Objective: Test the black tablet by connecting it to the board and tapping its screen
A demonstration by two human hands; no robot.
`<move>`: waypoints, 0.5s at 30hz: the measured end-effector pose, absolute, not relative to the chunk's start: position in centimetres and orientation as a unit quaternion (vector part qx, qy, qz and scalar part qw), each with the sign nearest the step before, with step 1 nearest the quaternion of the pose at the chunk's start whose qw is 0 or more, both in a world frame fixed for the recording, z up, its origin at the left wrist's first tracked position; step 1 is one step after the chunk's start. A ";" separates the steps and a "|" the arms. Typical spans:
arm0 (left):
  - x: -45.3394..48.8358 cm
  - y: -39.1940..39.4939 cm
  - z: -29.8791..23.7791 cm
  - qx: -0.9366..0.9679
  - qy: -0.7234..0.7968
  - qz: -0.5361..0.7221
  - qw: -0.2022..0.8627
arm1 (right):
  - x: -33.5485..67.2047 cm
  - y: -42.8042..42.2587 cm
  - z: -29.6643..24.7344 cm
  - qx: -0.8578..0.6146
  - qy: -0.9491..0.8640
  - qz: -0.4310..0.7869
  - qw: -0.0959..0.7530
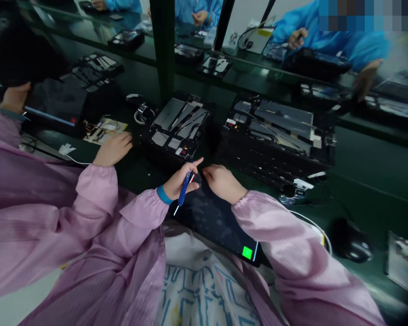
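Left hand [183, 181] is pinched shut on a blue pen [184, 188], tip pointing down toward the lap, right over the near-left corner of a dark tablet [217, 222]. Right hand [222, 182] rests on the tablet's top edge w/ fingers curled together, holding nothing that shows; the two hands are just beside each other. Tablet lies flat at the worktop's [367, 167] near edge, partly over the lap, a green sticker [247, 252] at its near-right corner. Straight ahead, close behind the hands, stands a black tray [177, 129] of grey metal parts, blocking the way fwd; a bigger black tray [275, 136] sits to its right, touching or nearly so. A co-worker's hand [113, 148] in a pink sleeve lies flat on the worktop to the left, near a small yellowish board w/ wires [104, 130], well inside the reach on that side. White cable [313, 222] curls off the right sleeve; black mouse [352, 244] farther right, w/ bare green worktop between it and the big tray. A dark upright post [163, 45] rises behind the trays; beyond it, people in blue coats [343, 40] at a farther bench. Most open room: right side, near edge.
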State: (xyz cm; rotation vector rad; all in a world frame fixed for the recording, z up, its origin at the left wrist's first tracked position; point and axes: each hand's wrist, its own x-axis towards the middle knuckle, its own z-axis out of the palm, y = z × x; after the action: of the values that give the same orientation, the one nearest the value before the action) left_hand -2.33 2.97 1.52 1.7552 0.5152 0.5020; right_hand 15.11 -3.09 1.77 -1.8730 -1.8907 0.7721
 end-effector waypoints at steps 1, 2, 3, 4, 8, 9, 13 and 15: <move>-2.4 3.0 1.5 0.753 0.214 0.215 0.584 | 14.9 -2.6 1.6 -0.659 -0.672 0.278 0.191; -2.4 3.1 1.4 0.755 0.209 0.214 0.584 | 14.6 -2.3 1.6 -0.655 -0.672 0.282 0.200; -2.5 3.2 1.3 0.755 0.205 0.215 0.584 | 14.4 -2.0 1.6 -0.653 -0.670 0.284 0.210; -2.5 3.2 1.2 0.755 0.201 0.217 0.585 | 14.3 -1.7 1.7 -0.653 -0.667 0.283 0.219; -2.6 3.3 0.5 0.744 0.194 0.230 0.597 | 14.2 -2.2 2.8 -0.653 -0.659 0.274 0.253; -2.6 3.4 0.3 0.743 0.194 0.231 0.598 | 14.4 -2.8 3.3 -0.647 -0.662 0.274 0.261; -2.6 3.3 0.2 0.745 0.198 0.234 0.593 | 15.5 -6.9 5.4 -0.583 -0.683 0.312 0.311; -2.6 3.2 0.5 0.751 0.202 0.227 0.587 | 16.0 -9.6 6.4 -0.559 -0.679 0.356 0.315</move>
State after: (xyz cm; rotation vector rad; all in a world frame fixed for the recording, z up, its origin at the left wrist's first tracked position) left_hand -2.56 3.25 0.54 1.7501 0.4711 0.5292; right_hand 16.05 -9.64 6.39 -1.4729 -1.7903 0.9392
